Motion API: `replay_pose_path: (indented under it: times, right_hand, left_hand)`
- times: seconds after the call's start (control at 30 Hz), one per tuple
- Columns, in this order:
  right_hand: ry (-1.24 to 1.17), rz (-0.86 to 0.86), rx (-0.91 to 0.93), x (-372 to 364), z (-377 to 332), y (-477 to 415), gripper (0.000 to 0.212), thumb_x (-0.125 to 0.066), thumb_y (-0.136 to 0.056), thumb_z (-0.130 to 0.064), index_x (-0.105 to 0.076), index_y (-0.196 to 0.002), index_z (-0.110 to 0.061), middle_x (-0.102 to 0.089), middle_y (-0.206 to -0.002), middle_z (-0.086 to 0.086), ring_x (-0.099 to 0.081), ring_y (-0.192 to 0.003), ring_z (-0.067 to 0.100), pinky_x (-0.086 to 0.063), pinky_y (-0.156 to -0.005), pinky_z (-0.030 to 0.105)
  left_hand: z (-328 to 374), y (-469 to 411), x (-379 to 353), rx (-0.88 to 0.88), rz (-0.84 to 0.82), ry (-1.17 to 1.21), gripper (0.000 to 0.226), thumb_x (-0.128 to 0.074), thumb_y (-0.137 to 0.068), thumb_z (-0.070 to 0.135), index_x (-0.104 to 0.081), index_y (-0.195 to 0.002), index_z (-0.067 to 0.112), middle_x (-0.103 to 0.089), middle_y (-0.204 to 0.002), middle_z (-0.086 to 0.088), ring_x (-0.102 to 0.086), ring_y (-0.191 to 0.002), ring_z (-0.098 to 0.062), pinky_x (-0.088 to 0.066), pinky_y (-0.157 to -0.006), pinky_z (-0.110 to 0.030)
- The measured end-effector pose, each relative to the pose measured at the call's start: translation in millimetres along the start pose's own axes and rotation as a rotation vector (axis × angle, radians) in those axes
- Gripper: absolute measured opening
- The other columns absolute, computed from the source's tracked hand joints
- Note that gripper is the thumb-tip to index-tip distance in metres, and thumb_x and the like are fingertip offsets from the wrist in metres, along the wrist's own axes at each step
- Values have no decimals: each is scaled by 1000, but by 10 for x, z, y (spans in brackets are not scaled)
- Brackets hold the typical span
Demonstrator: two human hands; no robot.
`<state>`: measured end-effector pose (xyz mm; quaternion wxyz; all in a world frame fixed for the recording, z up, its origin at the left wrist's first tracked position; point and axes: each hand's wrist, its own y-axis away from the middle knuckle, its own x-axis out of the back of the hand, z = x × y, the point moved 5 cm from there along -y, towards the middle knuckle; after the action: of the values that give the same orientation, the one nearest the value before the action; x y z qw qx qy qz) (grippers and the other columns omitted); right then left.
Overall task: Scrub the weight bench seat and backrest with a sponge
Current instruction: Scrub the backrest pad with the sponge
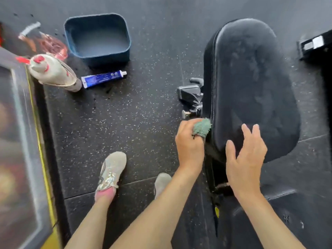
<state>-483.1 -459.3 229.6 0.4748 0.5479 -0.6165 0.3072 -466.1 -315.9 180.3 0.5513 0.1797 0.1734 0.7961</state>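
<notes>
Green sponge (202, 127), bunched in the curled fingers of the left hand (188, 148), meets the left side wall of the seat (251, 78) just below the stitched seam, near the pad's wide near end. Gripping it crumpled like this probably gives a firm wad that can be pushed along the narrow side face, which a flat sponge would cover poorly.

The right hand (246, 159) holds nothing. Its fingers are straight and spread over the near end of the seat top, most likely to steady the pad against the sideways push from the other hand; whether the palm bears down or only hovers cannot be told. The two hands are apart, one on each side of the seam.

The seat top shows dull, cloudy smears, which reads as cleaner or damp already spread there, so the work seems to be on the edges now. The backrest (273, 218), the dark pad at the lower right, looks plain and is probably not yet scrubbed, though that part is dim.

On the speckled rubber floor (134, 123) to the left, well apart from the bench, stand a blue basin (97, 56), a blue tube (104, 79) lying flat, and a pale bottle (53, 72) with a red trigger. They sit within a step of the person's shoes (110, 169), presumably so the sponge can be rinsed or reloaded without walking off. A metal knob (186, 114) juts from the frame just above the sponge and could snag it.
</notes>
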Motion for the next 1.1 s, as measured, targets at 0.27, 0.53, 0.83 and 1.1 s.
replay_pose_path:
  times: [0.27, 0.53, 0.83, 1.1]
  right_hand:
    - [-61, -18, 121, -4, -57, -129, 53, -49, -96, -33, -31, -145, -25, -13, -158, -4, -8, -137, -1, -22, -115, 45]
    - [86, -74, 145, -8, -263, -239, 50, -51, -94, -30, -37, -141, -21, -28, -151, 2, -18, -134, 13, -25, -108, 33]
    - [11, -45, 118, -42, -273, -334, 49, -47, -97, -21, -35, -145, -23, -22, -156, -4, -14, -138, 7, -18, -109, 25]
    - [3, 16, 152, -111, -195, -320, 51, -42, -94, -30, -35, -145, -24, -22, -157, -3, -18, -132, 7, -22, -110, 40]
  left_hand:
    - [-179, 122, -21, -95, 135, 170, 57, -39, -58, -19, -72, -94, 11, -60, -87, 3, -53, -81, 5, -37, -73, -5]
    - [53, -610, -89, -87, 71, 180, 45, -46, -68, -16, -74, -91, 10, -65, -83, 5, -57, -75, -5, -42, -68, -8]
    - [-278, -121, 30, -62, -30, 313, 52, -41, -58, -16, -73, -85, 15, -70, -88, 0, -64, -84, -14, -53, -74, -32]
    - [84, -906, -139, -85, 7, 285, 45, -48, -63, -18, -73, -81, 15, -70, -84, 2, -63, -80, -12, -52, -74, -26]
